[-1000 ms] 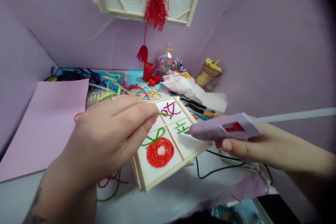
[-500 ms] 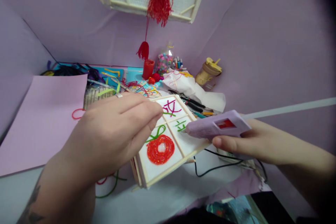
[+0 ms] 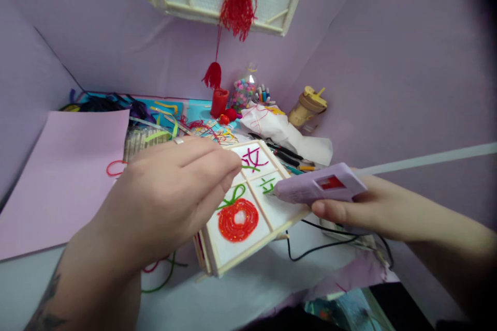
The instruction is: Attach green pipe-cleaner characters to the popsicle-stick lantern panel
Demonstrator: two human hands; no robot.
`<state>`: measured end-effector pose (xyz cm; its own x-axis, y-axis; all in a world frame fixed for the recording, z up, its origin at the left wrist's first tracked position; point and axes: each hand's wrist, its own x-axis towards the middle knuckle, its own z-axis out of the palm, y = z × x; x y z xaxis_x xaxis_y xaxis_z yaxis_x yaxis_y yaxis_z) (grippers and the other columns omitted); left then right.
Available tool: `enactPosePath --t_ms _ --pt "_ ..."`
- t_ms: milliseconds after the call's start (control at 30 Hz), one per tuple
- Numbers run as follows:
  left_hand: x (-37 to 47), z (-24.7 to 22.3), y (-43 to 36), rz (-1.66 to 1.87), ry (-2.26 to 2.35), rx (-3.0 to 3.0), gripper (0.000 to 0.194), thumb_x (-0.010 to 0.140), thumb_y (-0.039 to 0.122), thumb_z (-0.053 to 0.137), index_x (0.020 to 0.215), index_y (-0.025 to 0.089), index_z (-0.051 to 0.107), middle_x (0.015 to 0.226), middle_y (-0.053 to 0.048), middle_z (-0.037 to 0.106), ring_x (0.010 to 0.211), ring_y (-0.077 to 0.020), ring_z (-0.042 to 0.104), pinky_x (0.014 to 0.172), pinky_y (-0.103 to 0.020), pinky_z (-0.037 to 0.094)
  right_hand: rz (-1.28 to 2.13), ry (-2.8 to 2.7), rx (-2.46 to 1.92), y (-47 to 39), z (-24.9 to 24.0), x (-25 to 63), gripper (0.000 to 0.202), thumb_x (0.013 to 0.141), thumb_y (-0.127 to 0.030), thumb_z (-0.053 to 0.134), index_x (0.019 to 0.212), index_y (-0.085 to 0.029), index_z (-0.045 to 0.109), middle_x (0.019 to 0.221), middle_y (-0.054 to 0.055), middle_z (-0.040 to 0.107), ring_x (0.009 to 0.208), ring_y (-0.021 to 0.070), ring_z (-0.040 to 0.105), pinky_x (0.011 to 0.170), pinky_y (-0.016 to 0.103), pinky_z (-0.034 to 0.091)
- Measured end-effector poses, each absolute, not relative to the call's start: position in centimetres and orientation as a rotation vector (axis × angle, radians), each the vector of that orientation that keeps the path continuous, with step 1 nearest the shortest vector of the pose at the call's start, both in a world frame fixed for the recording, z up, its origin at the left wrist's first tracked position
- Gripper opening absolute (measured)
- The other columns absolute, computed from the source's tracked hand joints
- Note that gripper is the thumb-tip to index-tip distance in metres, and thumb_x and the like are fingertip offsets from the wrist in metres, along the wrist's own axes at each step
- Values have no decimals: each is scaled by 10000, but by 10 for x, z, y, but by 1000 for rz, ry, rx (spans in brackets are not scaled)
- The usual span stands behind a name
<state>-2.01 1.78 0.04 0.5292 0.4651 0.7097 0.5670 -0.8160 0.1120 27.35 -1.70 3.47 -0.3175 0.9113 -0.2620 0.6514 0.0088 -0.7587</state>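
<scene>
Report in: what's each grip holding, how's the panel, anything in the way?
Left grip: green strand. Right grip: glue gun, nozzle near green strokes on panel. Panel partly hidden by left grip.

My single feed comes from a head-worn camera above the near edge of the table (image 3: 194, 302), facing forward and down toward its far edge and the lilac wall (image 3: 373, 88) behind; the left hand (image 3: 166, 186) and right hand (image 3: 382, 212) sit close to the lens.

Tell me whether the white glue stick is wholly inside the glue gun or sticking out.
Sticking out: the glue stick runs from the rear of the glue gun to the picture's right edge.
</scene>
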Motion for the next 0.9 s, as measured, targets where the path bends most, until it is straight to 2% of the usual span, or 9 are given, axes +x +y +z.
enactPosePath --t_ms 133,333,467,667,900 --pt "-19 2 16 -1155 -888 -2620 113 972 197 545 988 184 656 903 -24 717 834 -156 686 811 -239 507 1374 -2000 -1598 -17 33 276 353 819 -482 698 1075 -246 754 951 1 769 804 177 713 706 232 599" --pt "-19 1 17 -1156 -895 -2607 111 981 198 532 972 196 642 881 -16 704 811 -146 668 788 -232 490 1425 -1994 -1579 -17 34 275 348 829 -474 694 1084 -241 735 1027 -4 760 895 177 704 785 227 582" --pt "-19 1 17 -1185 -847 -2600 70 960 188 576 985 173 640 897 -22 702 826 -144 666 805 -234 492 1441 -1988 -1597 -15 34 274 374 819 -490 700 1097 -241 729 1016 -7 760 896 177 699 777 221 577" --pt "-20 1 16 -1172 -874 -2611 95 973 194 544 979 201 639 895 -16 712 822 -148 678 794 -232 500 1425 -2025 -1593 -17 35 277 376 834 -499 684 1085 -224 730 1025 4 760 921 191 692 802 237 570" --pt "-20 1 15 -1153 -884 -2628 116 982 177 523 986 182 639 900 -31 703 841 -153 669 813 -250 496 1426 -2043 -1592 -19 37 277 400 840 -486 679 1120 -204 730 1018 13 766 907 192 690 784 233 567"
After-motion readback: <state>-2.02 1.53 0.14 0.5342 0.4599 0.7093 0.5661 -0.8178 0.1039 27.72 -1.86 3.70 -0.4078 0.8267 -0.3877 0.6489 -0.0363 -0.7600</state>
